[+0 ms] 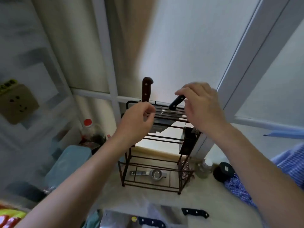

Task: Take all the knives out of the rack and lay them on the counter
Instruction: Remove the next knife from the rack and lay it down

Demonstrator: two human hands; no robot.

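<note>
A dark wire rack (148, 184) stands on the pale counter (205, 195) against the wall. Two knives stick out of its top slots: a brown-handled knife (146, 89) stands upright at the left, and a black-handled knife (176, 102) leans to the right. My right hand (202, 104) is closed around the upper end of the black handle. My left hand (138, 120) hovers at the rack's top left, just below the brown handle, with its fingers loosely curled around nothing. Two knives lie on the counter near me, one with a black handle (195, 213) and one with a dark blue handle (151, 222).
A metal squeezer (151, 174) lies on the rack's bottom shelf and a black holder (187, 142) hangs on its right side. A red-capped bottle (88, 127) and a blue container (69, 162) stand to the left. A glass jar (204, 168), a black-lidded jar (224, 171) and a blue checked cloth (238, 188) are to the right.
</note>
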